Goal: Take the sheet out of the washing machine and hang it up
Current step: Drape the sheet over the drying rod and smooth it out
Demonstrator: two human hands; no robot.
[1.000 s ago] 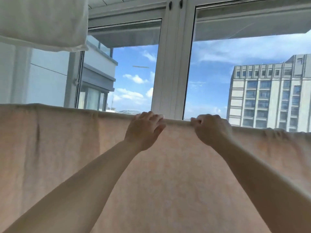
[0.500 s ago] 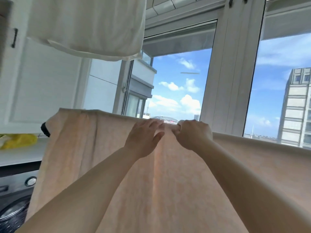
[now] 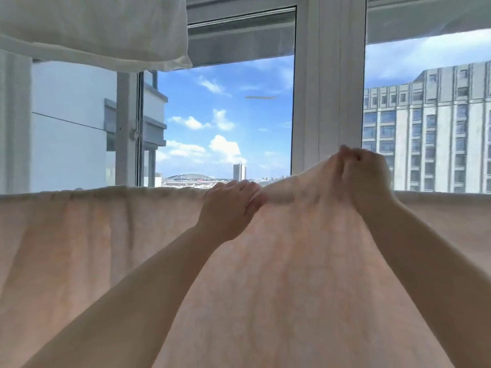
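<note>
Two hands work the top fold: right hand point(image 3: 364, 173) fingers pinch the peach sheet point(image 3: 265, 274) and lift a peak; left hand point(image 3: 229, 208) lies flat, fingers together, just left. White cloth point(image 3: 93, 30) hangs upper left.

The right hand point(image 3: 364, 173), which half a second ago lay level with the left hand point(image 3: 229, 208) on the top fold of the sheet point(image 3: 265, 274), has risen above that line, pinching the cloth and drawing it up into a peak; its outline is now blurred. The gap between the hands has widened again, the left staying low on the fold with fingers laid over it. The view has swung back to the right: the washer, the surface with the yellow thing and the sheet's left end have gone from sight, and the grey building point(image 3: 430, 128) fills more of the right window.
</note>
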